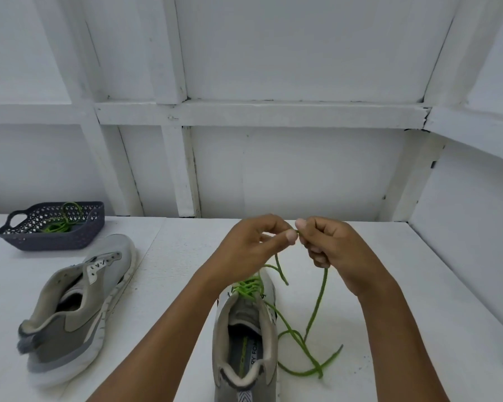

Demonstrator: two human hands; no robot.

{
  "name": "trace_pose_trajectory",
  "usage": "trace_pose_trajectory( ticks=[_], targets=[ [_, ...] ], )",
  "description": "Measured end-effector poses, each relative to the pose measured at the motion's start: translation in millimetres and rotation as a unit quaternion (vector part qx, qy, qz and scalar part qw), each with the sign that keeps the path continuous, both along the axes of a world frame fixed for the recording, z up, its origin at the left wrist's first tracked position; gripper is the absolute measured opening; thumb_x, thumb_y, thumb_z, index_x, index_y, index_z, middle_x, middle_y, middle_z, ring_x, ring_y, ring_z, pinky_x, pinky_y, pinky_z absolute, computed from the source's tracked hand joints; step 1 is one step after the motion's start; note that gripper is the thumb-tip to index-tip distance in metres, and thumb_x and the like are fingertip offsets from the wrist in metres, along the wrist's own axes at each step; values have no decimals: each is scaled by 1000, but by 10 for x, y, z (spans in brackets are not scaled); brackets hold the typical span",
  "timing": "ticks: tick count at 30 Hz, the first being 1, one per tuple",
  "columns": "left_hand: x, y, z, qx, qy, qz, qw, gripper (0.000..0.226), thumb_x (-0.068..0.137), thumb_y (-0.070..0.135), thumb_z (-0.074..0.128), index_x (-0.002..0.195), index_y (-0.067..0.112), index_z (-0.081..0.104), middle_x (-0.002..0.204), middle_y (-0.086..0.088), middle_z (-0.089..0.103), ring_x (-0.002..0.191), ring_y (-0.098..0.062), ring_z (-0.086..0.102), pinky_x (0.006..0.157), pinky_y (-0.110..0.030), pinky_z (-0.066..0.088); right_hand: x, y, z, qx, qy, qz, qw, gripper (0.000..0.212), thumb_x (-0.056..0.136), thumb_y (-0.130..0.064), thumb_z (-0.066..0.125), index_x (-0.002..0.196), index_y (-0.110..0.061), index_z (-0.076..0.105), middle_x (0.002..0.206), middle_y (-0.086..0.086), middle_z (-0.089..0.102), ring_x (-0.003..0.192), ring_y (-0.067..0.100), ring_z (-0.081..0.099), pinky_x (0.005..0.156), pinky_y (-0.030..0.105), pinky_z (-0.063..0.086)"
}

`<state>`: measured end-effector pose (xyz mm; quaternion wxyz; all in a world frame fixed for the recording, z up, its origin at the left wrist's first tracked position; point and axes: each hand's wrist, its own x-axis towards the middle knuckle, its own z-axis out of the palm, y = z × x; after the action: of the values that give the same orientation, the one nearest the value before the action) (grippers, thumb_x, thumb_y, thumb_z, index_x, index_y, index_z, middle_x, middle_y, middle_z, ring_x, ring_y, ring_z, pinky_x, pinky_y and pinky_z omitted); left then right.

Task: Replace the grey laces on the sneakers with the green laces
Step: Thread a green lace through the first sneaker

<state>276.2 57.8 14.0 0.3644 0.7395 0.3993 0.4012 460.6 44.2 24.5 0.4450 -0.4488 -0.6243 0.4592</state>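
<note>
Pinching the green lace (317, 309) above the toe end of the nearer sneaker (244, 329), the left hand (256, 245) and the right hand (331, 248) almost meet in the air. The left hand's thumb and forefinger are closed on the lace, its other fingers curled in. The right hand's fingers are curled round the same lace, thumb tip up beside the left thumb. From the right hand a long strand hangs down to a loose tangle lying on the counter (418, 285) just right of this sneaker. A shorter end dangles from between the hands over the sneaker's toe. The lace is crossed through the sneaker's upper eyelets, and the sneaker stands upright, heel toward the camera. Well to its left the second sneaker (79, 309) lies tipped on its side. Beyond that, farther left and back from the nearer sneaker, a dark basket (50, 242) holds another green lace (61, 224).
</note>
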Motion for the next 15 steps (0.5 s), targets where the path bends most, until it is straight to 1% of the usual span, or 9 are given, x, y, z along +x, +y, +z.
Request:
trace_pose_trajectory(
  ticks=[2,3,4,6,8,10,12,13,15],
  targets=[
    [-56,46,-31,-8,-37,62,997,24,94,39,62,86,20,74,89,6,74,92,-10,68,87,-28,52,20,6,-16,10,55,-33,998,39,84,-45,62,59,-16,51,59,0,41,57,16,35,53,26,33],
    [-96,79,-70,-9,-29,101,994,26,95,38,61,82,20,73,87,5,73,90,-11,67,85,-28,50,41,13,-27,21,85,-54,995,39,84,-42,63,59,-14,53,60,2,46,58,16,40,54,28,37],
    [-142,118,-122,-7,7,140,990,28,97,37,60,79,19,72,84,5,73,87,-11,66,81,-26,48,62,21,-40,36,101,-76,991,39,87,-36,64,61,-8,55,62,4,51,60,16,46,56,30,41],
    [-245,189,-250,-8,103,202,974,31,98,35,57,74,19,68,79,6,70,80,-10,62,71,-22,43,80,18,-56,68,106,-106,986,39,91,-24,65,69,7,57,67,7,61,67,13,58,62,32,49],
    [-369,264,-412,-18,163,246,955,34,99,33,56,74,14,67,75,-1,70,77,-16,62,67,-26,43,52,-12,-72,90,105,-109,984,37,90,-17,67,74,15,58,73,10,69,77,12,65,68,32,54],
    [-488,325,-551,-27,197,279,940,35,98,33,55,77,9,69,72,-6,69,75,-23,62,66,-30,45,-1,-50,-91,106,103,-94,985,33,90,-13,68,73,14,59,78,9,73,84,13,68,74,33,57],
    [-570,345,-630,-47,229,280,931,35,98,34,54,80,10,70,73,-4,68,76,-23,61,66,-30,45,-74,-67,-129,116,121,-64,984,26,89,-8,68,67,4,60,81,8,75,87,18,70,78,34,58],
    [-589,335,-644,-60,243,264,932,34,99,35,53,82,11,71,75,-2,67,77,-21,61,64,-29,44,-111,-75,-145,116,135,-47,983,26,88,-9,68,64,-3,60,80,10,75,86,22,71,80,35,57],
    [-613,279,-644,-77,249,219,940,31,100,37,52,88,15,70,83,3,67,81,-15,60,65,-25,42,-200,-85,-164,100,140,-18,985,26,84,-15,68,61,-10,57,70,9,71,76,25,68,83,38,55]
  ],
)
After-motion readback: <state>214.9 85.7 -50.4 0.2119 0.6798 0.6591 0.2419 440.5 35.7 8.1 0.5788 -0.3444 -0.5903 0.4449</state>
